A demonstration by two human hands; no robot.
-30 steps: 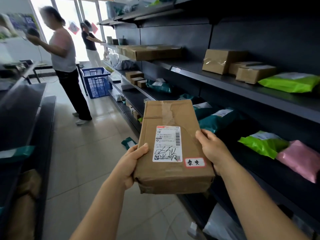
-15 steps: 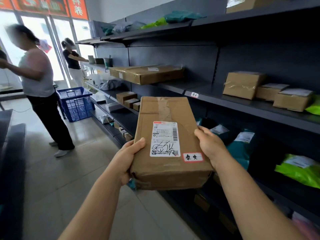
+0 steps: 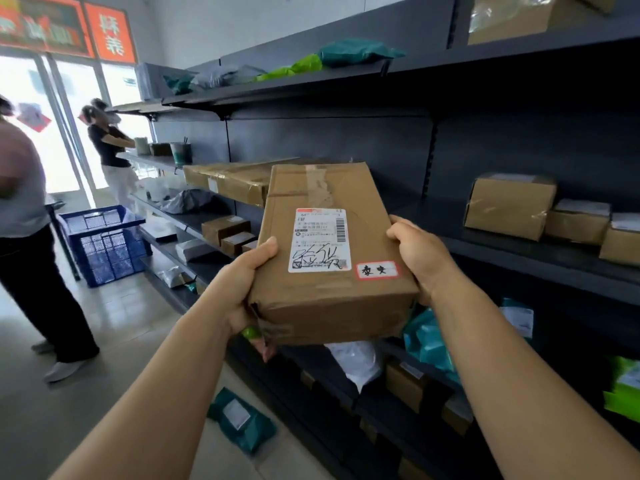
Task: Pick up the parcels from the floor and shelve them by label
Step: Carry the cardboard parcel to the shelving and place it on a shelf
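- While it is held clear of every shelf, at chest height before the dark shelving, the brown cardboard parcel (image 3: 329, 251) lies with its labelled face up and its far end tilted away from the camera.
- White shipping label (image 3: 320, 240): centred on the top face, printed with a barcode and overwritten with black handwriting.
- Small red-bordered sticker (image 3: 376, 270): just right of the shipping label, near the parcel's near right corner, bearing two handwritten characters.
- Clear tape runs along the far part of the top face; the near left corner is torn and crumpled.
- Left hand (image 3: 242, 289): clasps the parcel's left edge, thumb on top, fingers underneath.
- Right hand (image 3: 420, 258): clasps the right edge, thumb on top, fingers wrapped below.
- Middle shelf (image 3: 519, 254): behind and to the right of the parcel, carrying three cardboard boxes (image 3: 510, 206) in a row.
- Long flat carton (image 3: 228, 180): on the same level, behind the parcel's far left corner.
- Lower shelves hold teal mailer bags (image 3: 429, 337), a white bag and small boxes.
- Teal mailer (image 3: 242, 419): flat on the tiled floor, beside the base of the shelving.
- Blue plastic crate (image 3: 104, 244): on the floor, further down the aisle.
- Two other persons stand at the left; the further one (image 3: 110, 150) faces the shelving.
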